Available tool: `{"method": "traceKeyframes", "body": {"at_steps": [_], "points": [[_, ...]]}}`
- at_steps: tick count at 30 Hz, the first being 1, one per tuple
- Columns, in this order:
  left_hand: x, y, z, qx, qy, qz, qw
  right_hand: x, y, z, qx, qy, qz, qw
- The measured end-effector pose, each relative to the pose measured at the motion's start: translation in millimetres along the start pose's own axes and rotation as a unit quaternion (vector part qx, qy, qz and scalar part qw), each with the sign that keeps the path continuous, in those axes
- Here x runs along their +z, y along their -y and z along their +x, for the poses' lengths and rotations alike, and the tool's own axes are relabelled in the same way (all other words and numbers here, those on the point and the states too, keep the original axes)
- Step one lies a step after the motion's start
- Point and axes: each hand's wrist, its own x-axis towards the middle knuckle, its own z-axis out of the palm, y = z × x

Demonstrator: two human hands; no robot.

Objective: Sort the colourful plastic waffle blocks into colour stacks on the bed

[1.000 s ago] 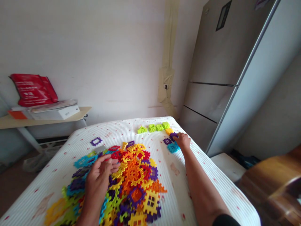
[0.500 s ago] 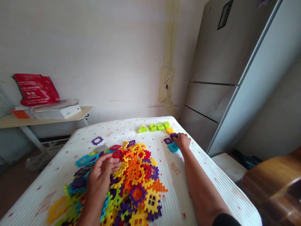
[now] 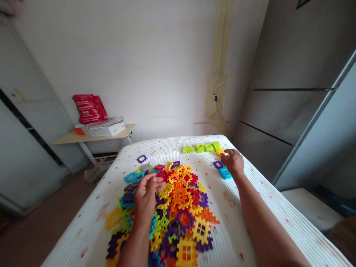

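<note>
My left hand [image 3: 146,194] hovers over a heaped pile of colourful plastic interlocking building tiles [image 3: 180,194]. Its fingers are loosely curved and apart, with nothing visible in them. At the far right of the table, my right hand [image 3: 233,162] has thumb and fingertips at a yellow-orange interlocking tile [image 3: 220,152]; the grip is partly hidden. Beside that hand lie a purple tile [image 3: 218,164] and a light blue tile stack [image 3: 224,173]. Another purple tile is mostly covered by the fingers. Green tile stacks [image 3: 208,148] stand in a row at the back.
The tiles lie on a table with a white ribbed, spotted cover [image 3: 230,230]. A lone purple frame tile [image 3: 141,159] sits at the back left. Behind are a small table [image 3: 66,138] with a red bag [image 3: 89,108] and a white box [image 3: 107,128], and a fridge [image 3: 278,111] on the right.
My right hand has shifted slightly away from me, from the purple tile to the yellow-orange one. My left hand stays over the pile. The camera view has turned left.
</note>
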Motion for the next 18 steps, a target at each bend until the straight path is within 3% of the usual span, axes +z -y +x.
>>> {"method": "traceKeyframes", "body": {"at_steps": [6, 10, 12, 14, 16, 18], "points": [[-7.9, -14.4, 1.7, 0.041, -0.050, -0.025, 0.998, 21.0, 48.1, -17.5, -0.148, 0.083, 0.089, 0.981], [-11.9, -28.6, 4.2, 0.051, -0.064, -0.021, 0.996, 30.4, 70.6, -35.7, -0.187, 0.150, 0.079, 0.968], [-11.0, -33.9, 9.4, 0.040, -0.037, 0.023, 0.998, 33.2, 75.9, -42.8, -0.186, 0.174, 0.074, 0.964], [-6.1, -36.8, 19.5, 0.043, 0.024, 0.109, 0.993, 36.4, 77.9, -47.9, -0.181, 0.188, 0.074, 0.962], [4.2, -36.2, 34.4, 0.082, 0.100, 0.254, 0.958, 40.3, 77.8, -51.3, -0.177, 0.195, 0.075, 0.962], [19.7, -31.3, 51.9, 0.131, 0.158, 0.414, 0.887, 44.4, 76.7, -53.2, -0.174, 0.196, 0.076, 0.962]]}}
